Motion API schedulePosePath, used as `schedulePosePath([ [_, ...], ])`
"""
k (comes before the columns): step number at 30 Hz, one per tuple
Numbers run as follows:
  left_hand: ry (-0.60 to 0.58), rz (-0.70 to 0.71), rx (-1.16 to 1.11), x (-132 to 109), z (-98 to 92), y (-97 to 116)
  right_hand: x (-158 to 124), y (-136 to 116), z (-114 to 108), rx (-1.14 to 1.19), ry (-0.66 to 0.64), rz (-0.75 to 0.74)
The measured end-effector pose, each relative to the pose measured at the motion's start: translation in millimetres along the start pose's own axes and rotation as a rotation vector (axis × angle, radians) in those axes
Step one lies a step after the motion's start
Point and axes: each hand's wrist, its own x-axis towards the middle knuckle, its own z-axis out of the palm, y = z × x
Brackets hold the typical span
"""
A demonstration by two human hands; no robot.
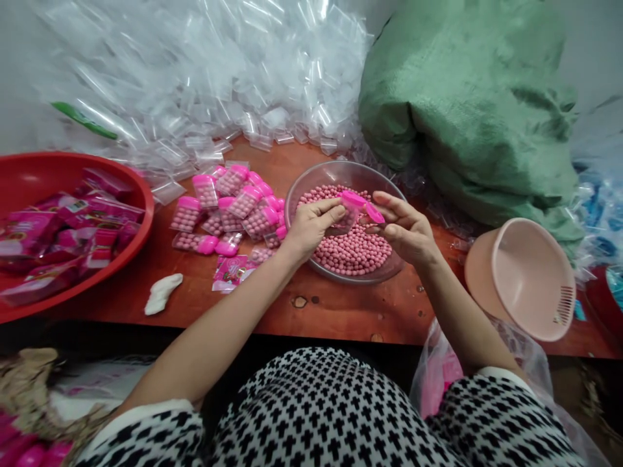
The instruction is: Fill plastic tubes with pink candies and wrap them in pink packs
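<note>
My left hand [314,227] is closed around a small clear plastic box [343,225] with a pink flip-top cap [354,200]. The cap's lid stands open toward the right. Beside that lid is my right hand [403,227], its fingers apart; whether a fingertip touches the lid I cannot tell. Both hands are over a grey translucent bowl [335,277] of round pink candies [353,251]. Left of the bowl lies a heap of filled, pink-capped boxes [243,202], with a printed pink packet [232,271] in front of them.
At the left, a red basin [141,243] contains printed pink packets. A white crumpled cloth [163,293] lies near the table's front edge. Clear empty boxes [272,126] are piled along the back. A green sack [467,97] and a tilted peach-coloured basket [523,279] stand at the right.
</note>
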Motion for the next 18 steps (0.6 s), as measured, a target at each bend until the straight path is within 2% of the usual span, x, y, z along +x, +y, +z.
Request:
schedulePosePath([
  [2,-0.006,-0.011,-0.023,0,0.8,-1,-2,6,-2,0.104,0.07,0.041],
  [6,-0.054,0.116,0.095,-2,-0.6,-6,7,11,-5,0.209,0.133,0.049],
  [8,-0.089,0.195,0.203,-3,-2.4,-7,14,8,-4,0.294,0.063,0.11],
  [12,-0.091,0.352,0.423,-2,-5.3,-7,20,2,5,0.405,-0.136,0.339],
  [15,-0.065,0.385,0.477,-2,-5.7,-8,21,3,13,0.442,-0.171,0.439],
  [18,-0.031,0.361,0.489,-3,-5.0,-10,19,4,20,0.469,-0.144,0.495],
])
